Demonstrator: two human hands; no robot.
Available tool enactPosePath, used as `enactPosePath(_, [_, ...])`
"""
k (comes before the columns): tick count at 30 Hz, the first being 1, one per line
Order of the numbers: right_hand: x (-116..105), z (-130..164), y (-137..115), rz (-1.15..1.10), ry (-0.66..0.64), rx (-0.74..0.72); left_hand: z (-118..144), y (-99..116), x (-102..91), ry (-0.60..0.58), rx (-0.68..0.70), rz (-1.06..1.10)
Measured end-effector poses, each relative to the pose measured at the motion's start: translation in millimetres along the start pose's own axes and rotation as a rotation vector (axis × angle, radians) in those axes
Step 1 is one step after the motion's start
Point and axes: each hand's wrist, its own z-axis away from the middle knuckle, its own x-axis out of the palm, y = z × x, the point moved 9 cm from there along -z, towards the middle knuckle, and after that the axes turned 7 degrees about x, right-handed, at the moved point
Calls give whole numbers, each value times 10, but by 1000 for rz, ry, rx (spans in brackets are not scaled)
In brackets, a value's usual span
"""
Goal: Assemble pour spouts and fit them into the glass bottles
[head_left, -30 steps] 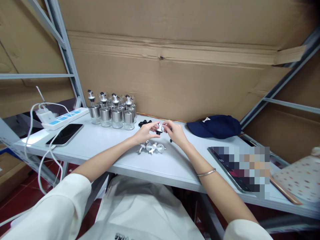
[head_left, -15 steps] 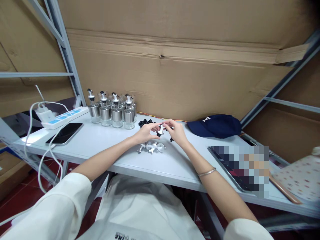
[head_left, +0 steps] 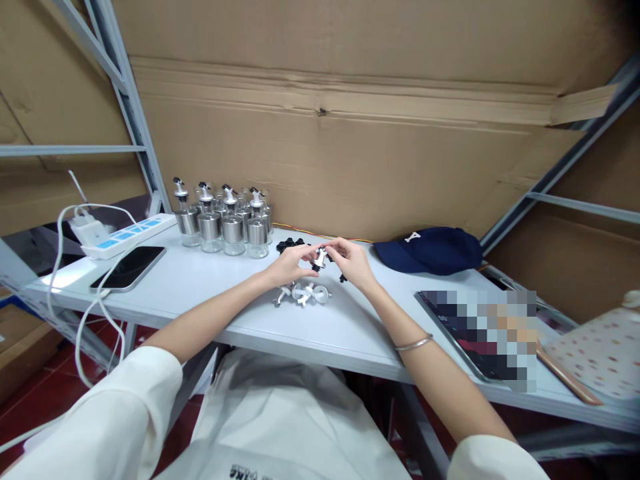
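Both hands [head_left: 320,263] pinch pourer cap [head_left: 318,257] w/ fingers.

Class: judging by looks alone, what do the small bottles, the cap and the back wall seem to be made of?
Small bottles: clear glass with brushed-metal sleeves, going by see-through bases and dull grey shine. Cap: navy fabric, matte and soft-creased. Back wall: brown corrugated cardboard, creased and torn, probably.

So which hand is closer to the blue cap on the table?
The right hand. It is just left of the blue cap, holding a small spout together with the left hand, which sits farther left, on the far side of the spout from the cap.
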Motion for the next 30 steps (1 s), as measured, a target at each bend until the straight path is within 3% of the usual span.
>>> enactPosePath(8, [-7,-1,22,-24,10,25,-8,3,1,-22,-6,-43])
enactPosePath(15, [-23,8,-20,-6,15,6,20,-17,18,-7,-10,63])
enactPosePath(25, [-83,11,-14,-10,103,6,7,18,24,-31,-6,-2])
enactPosePath(30, [-41,10,-18,0,55,8,16,-14,48,-39,-2,-1])
